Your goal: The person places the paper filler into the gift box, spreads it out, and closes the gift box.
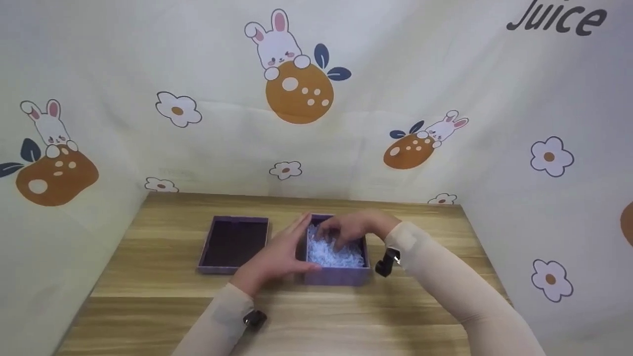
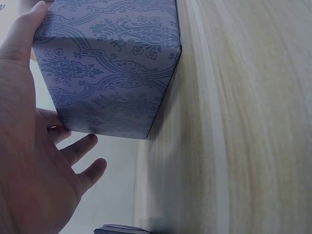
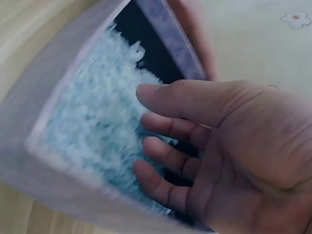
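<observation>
We have the purple box [image 1: 336, 277] on the worktop [image 1: 163, 306], its top uncovered, pale blue shredded filler [image 1: 334, 256] inside. Taking the box as landmark for everything.

Left hand [image 1: 274, 253]: gripping the box along its left side, thumb at the near left corner, fingers reaching to the far left corner. In the left wrist view we see its last fingers spread past the box edge, and a damask-type pattern on the box walls.

Right hand [image 1: 353, 226]: comes in over the box's right side, fingers loosely bent and apart, tips at the filler. We can't tell whether any shreds sit between them.

Shallow tray [image 1: 235, 244]: left of the box, apart from it, purple rim, dark inside, lying flat.

Black wrist device [image 1: 385, 264] on the right arm hangs just right of the box. Both arms wear light sleeves [image 1: 445, 277]. Behind the box we get a pale cloth [image 1: 207, 153] printed with rabbits on oranges, flowers, and the word "Juice" up to the right.
</observation>
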`<state>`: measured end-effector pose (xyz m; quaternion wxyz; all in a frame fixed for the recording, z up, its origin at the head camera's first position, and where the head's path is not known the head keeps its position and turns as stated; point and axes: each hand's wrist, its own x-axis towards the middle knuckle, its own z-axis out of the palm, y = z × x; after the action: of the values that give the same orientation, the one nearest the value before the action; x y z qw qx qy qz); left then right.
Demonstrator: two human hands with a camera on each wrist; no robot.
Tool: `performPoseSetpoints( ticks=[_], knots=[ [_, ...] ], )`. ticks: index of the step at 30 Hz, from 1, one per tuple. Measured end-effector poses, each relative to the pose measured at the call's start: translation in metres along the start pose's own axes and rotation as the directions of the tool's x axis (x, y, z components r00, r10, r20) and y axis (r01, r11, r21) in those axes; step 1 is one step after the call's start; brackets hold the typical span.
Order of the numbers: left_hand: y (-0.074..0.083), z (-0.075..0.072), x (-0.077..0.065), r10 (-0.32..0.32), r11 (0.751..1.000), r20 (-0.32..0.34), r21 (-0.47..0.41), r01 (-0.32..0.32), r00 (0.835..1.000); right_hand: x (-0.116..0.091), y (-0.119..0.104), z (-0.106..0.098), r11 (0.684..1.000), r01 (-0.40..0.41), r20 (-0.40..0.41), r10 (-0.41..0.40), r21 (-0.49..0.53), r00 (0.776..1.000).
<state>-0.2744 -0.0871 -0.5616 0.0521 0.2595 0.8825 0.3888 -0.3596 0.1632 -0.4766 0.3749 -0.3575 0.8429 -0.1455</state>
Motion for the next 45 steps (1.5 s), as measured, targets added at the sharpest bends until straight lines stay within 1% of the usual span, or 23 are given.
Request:
performPoseSetpoints(
  ticks=[4,7,10,15,19,22,25,28,29,32,34,39,42,45],
  knots=[
    [0.002,0.001,-0.002,-0.02,1.0,0.015,-0.006,0.02,1.0,0.007,0.004,0.007,0.996,-0.085,0.01,0.085,-0.036,0.996],
    [0.004,0.001,-0.001,-0.014,1.0,0.019,-0.011,0.014,1.0,0.012,0.005,0.011,0.989,-0.14,0.024,0.141,-0.048,0.99],
    [0.004,0.001,0.0,-0.004,1.0,0.017,-0.005,0.004,1.0,0.016,0.006,0.014,0.987,-0.15,0.024,0.151,-0.063,0.988],
    [0.003,0.002,0.001,0.007,1.0,0.013,0.02,-0.008,1.0,0.011,0.001,0.013,0.989,-0.116,-0.003,0.116,-0.09,0.993],
    [0.003,0.001,0.002,0.001,1.0,0.019,0.024,-0.002,1.0,0.0,-0.007,0.007,0.995,-0.052,-0.031,0.05,-0.081,0.998],
    [0.002,0.0,0.0,-0.009,1.0,0.02,0.019,0.009,1.0,-0.004,-0.011,0.004,0.999,0.027,-0.048,-0.028,-0.022,0.998],
    [0.002,-0.001,-0.001,-0.012,1.0,0.008,0.02,0.012,1.0,0.001,-0.01,0.003,0.994,0.1,-0.06,-0.097,0.041,0.993],
    [0.002,0.0,-0.002,-0.001,1.0,0.001,0.02,0.001,1.0,0.01,-0.005,0.006,0.994,0.091,-0.077,-0.085,0.068,0.993],
    [0.001,0.0,-0.002,0.005,1.0,0.001,0.021,-0.005,1.0,0.014,-0.003,0.008,0.996,0.066,-0.08,-0.061,0.067,0.995],
    [0.001,0.002,-0.002,0.024,1.0,0.005,0.017,-0.024,1.0,0.023,0.002,0.013,1.0,0.002,-0.079,0.0,0.021,0.997],
    [0.001,0.002,-0.002,0.028,0.999,0.004,0.015,-0.028,1.0,0.028,0.004,0.016,1.0,-0.01,-0.073,0.009,-0.019,0.997],
    [0.002,0.0,-0.003,0.019,1.0,0.002,0.02,-0.019,1.0,0.032,0.003,0.019,0.997,-0.005,-0.067,0.0,-0.079,0.998],
    [0.003,-0.002,-0.002,0.004,0.999,0.006,0.035,-0.004,1.0,0.029,0.001,0.019,0.996,0.002,-0.078,-0.01,-0.093,0.997],
    [0.003,-0.002,-0.001,-0.007,0.999,0.012,0.042,0.006,1.0,0.023,0.0,0.019,0.994,0.026,-0.106,-0.037,-0.105,0.994]
  ],
)
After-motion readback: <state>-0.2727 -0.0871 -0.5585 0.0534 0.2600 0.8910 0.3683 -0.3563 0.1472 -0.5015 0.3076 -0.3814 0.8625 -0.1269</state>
